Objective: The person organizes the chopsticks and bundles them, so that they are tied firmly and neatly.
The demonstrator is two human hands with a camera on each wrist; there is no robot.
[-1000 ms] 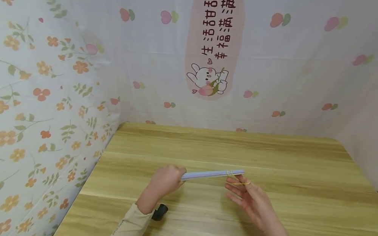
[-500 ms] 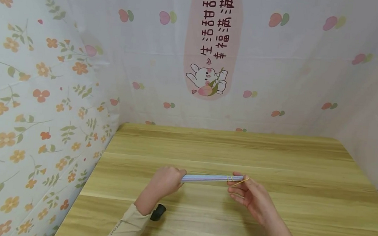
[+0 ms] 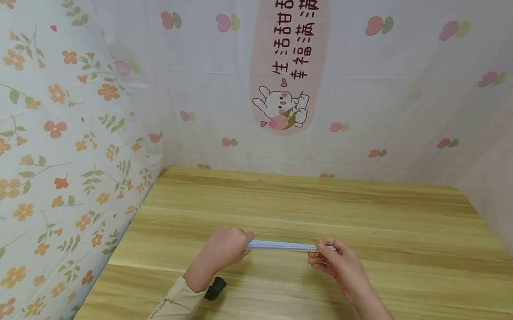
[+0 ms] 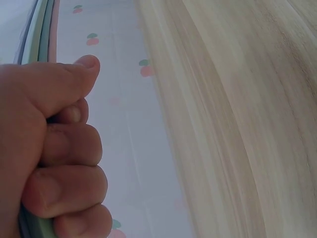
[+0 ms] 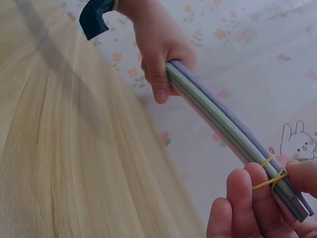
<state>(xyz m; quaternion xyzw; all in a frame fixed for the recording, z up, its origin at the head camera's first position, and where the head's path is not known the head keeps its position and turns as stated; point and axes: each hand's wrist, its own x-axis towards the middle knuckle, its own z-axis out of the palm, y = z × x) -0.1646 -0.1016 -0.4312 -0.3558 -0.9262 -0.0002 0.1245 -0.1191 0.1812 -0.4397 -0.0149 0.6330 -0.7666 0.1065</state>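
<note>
My left hand [image 3: 226,247] grips one end of a bundle of slim pastel sticks [image 3: 278,245], with its fingers curled round them. The sticks are lilac, green, blue and pink, and lie level above the table. Near their other end a yellow rubber band [image 5: 279,177] is wound round the bundle and crosses over itself. My right hand [image 3: 343,266] is at that end; its thumb and fingers pinch the band against the sticks. In the right wrist view one strand stretches to a fingertip. The stick tips [image 5: 299,210] poke out past the band.
The wooden table [image 3: 280,198] spreads beneath both hands. A white cloth [image 3: 198,92] with fruit prints and a rabbit hangs at the back, and a flowered cloth [image 3: 52,161] on the left. Each wrist carries a black camera mount [image 3: 215,288].
The right hand has moved from below the bundle's tip onto it, bringing the loop of rubber band over the end. The bundle has tilted from slanting to nearly level. The left hand keeps its hold.
</note>
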